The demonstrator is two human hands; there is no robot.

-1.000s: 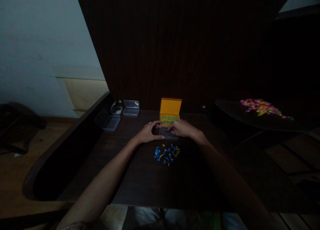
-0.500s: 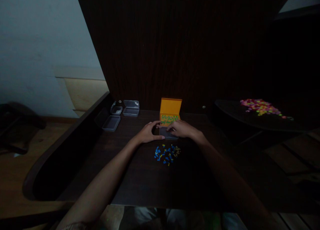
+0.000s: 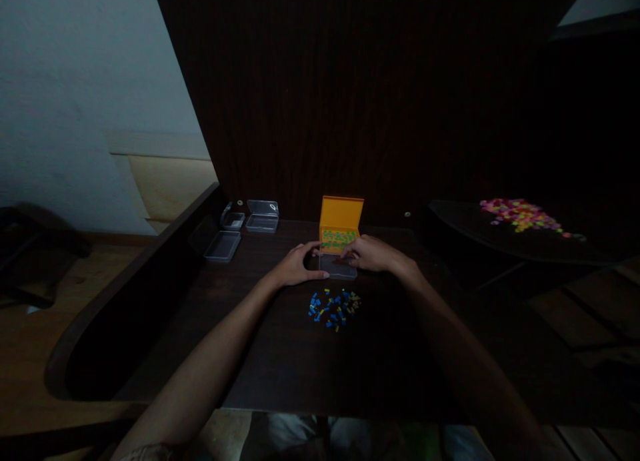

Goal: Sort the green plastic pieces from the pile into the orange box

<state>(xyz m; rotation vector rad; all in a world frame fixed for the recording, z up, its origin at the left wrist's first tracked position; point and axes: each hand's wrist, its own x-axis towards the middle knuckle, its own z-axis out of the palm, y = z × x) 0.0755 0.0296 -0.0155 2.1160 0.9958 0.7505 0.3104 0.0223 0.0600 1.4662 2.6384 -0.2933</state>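
Note:
A shallow clear plastic box point(image 3: 345, 270) lies in front of an open yellow case point(image 3: 342, 212), whose base holds many small green pieces point(image 3: 334, 239). My left hand point(image 3: 295, 266) curves around the left end of the clear box, thumb at its front corner and fingers at the back, steadying it. Over the box's right part, my right hand point(image 3: 371, 253) points down with its fingers drawn together; whatever may be between the fingertips is too small to make out. Nearer to me, small blue and yellow pieces point(image 3: 334, 309) lie scattered on the dark table.
At the back left stand clear boxes: one with its lid raised point(image 3: 263, 217), a smaller box point(image 3: 233, 219) and a shallow tray point(image 3: 223, 246). A pile of pink, red and yellow pieces point(image 3: 523, 214) lies on a dark surface at right. A raised side panel point(image 3: 135, 294) bounds the left.
My right hand has moved slightly right and up from inside the clear box, baring more of its bottom. My left hand stays in place.

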